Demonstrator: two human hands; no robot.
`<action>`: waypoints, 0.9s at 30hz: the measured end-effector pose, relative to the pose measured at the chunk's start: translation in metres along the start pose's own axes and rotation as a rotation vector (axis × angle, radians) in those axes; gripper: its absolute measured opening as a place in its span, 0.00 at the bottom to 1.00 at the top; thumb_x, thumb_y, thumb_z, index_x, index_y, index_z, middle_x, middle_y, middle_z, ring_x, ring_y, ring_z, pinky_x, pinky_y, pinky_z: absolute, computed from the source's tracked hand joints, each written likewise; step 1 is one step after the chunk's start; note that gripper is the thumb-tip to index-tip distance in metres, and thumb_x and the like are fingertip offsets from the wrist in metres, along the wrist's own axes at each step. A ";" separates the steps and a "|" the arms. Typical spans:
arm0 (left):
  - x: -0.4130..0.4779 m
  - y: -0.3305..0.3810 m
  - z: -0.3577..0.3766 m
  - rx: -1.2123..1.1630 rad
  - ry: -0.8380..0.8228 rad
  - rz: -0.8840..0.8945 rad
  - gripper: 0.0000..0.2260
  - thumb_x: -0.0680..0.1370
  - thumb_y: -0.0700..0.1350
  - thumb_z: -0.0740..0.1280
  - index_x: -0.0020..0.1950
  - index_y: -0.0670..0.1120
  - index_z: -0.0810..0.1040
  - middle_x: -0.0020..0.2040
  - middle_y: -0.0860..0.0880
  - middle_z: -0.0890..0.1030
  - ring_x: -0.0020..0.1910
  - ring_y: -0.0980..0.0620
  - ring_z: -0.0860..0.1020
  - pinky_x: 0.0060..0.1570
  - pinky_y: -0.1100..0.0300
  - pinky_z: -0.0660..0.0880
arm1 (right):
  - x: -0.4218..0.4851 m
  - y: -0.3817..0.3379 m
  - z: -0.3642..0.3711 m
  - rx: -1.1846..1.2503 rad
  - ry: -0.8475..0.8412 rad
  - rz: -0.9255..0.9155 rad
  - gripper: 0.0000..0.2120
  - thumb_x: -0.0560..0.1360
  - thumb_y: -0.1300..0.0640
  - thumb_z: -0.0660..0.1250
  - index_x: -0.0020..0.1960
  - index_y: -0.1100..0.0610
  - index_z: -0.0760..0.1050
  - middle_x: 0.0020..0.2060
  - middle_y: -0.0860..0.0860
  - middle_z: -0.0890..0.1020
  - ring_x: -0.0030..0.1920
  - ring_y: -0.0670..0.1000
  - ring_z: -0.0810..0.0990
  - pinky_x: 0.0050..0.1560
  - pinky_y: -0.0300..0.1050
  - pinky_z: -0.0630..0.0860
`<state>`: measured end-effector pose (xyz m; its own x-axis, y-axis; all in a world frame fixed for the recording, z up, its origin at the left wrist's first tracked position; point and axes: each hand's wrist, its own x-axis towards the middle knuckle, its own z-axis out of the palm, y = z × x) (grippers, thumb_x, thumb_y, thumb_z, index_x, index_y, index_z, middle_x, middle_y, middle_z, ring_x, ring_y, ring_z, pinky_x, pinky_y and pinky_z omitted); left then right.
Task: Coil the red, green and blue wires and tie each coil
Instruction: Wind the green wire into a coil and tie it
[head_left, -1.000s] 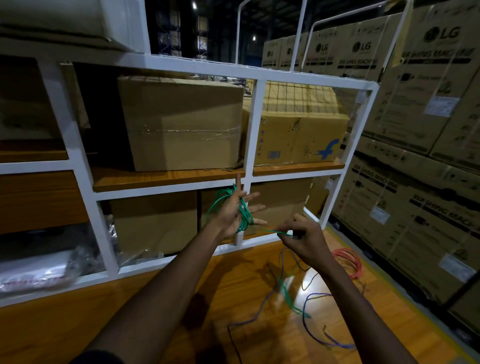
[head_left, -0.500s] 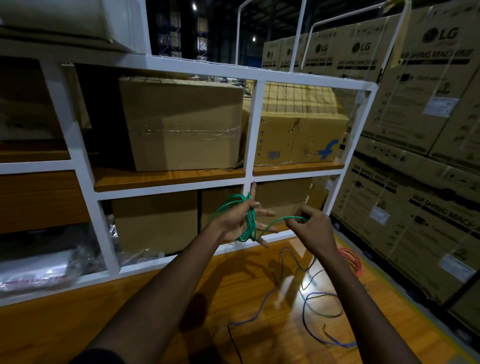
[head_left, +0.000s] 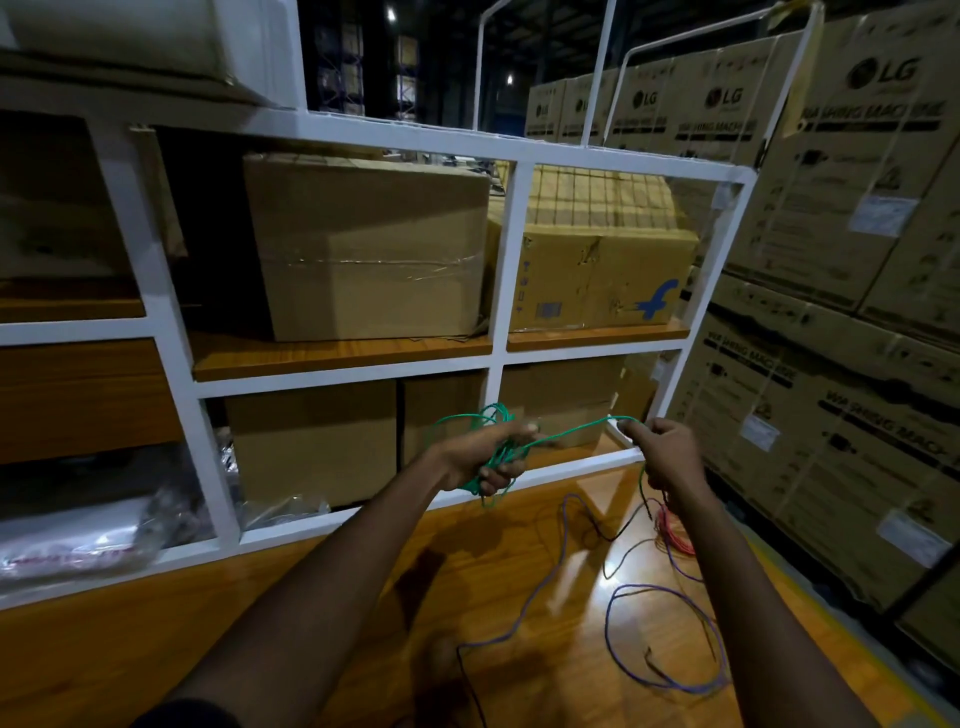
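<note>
My left hand (head_left: 488, 457) grips a bundle of green wire loops (head_left: 470, 423) in its curled fingers, held up over the wooden surface. A free length of the green wire (head_left: 576, 430) runs rightward from that bundle to my right hand (head_left: 667, 457), which pinches it; its tail hangs down from that hand. The blue wire (head_left: 649, 587) lies loose and uncoiled on the wooden surface (head_left: 363, 597) below my right forearm. A red wire coil (head_left: 675, 535) lies on the surface just behind my right wrist, partly hidden by it.
A white metal rack (head_left: 511, 249) with cardboard boxes (head_left: 363, 249) stands directly behind my hands. Stacked washing machine cartons (head_left: 841, 260) wall off the right side. Plastic-wrapped goods (head_left: 67, 540) sit at lower left in the rack.
My left hand has closed its fingers round the green loops. My right hand has moved right and up, drawing the free green wire taut between the hands.
</note>
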<state>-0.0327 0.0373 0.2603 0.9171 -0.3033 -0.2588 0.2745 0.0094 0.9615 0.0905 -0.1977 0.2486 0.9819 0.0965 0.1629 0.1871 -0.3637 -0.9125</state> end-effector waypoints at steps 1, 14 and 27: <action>0.002 -0.001 0.002 0.046 -0.016 -0.012 0.15 0.81 0.56 0.57 0.58 0.51 0.79 0.28 0.52 0.60 0.21 0.59 0.56 0.21 0.65 0.54 | 0.000 0.000 0.001 0.097 -0.043 0.027 0.17 0.73 0.52 0.72 0.32 0.57 0.68 0.26 0.55 0.62 0.22 0.50 0.60 0.25 0.43 0.58; -0.001 -0.010 -0.010 -0.389 -0.075 0.200 0.16 0.80 0.46 0.54 0.33 0.45 0.68 0.23 0.52 0.60 0.17 0.59 0.54 0.19 0.66 0.50 | 0.004 0.042 0.004 -0.611 0.043 -0.208 0.16 0.73 0.45 0.69 0.35 0.55 0.75 0.32 0.54 0.79 0.36 0.58 0.78 0.35 0.48 0.74; 0.002 -0.006 -0.022 -0.738 0.147 0.327 0.20 0.81 0.46 0.55 0.73 0.48 0.68 0.29 0.52 0.66 0.19 0.60 0.59 0.17 0.69 0.61 | 0.003 0.069 -0.004 -0.109 -0.141 -0.249 0.19 0.70 0.57 0.76 0.28 0.59 0.70 0.23 0.51 0.71 0.28 0.46 0.71 0.33 0.44 0.68</action>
<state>-0.0266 0.0575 0.2522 0.9982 -0.0488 -0.0350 0.0594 0.7159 0.6957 0.1063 -0.2264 0.1881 0.8931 0.3198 0.3164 0.4313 -0.4090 -0.8042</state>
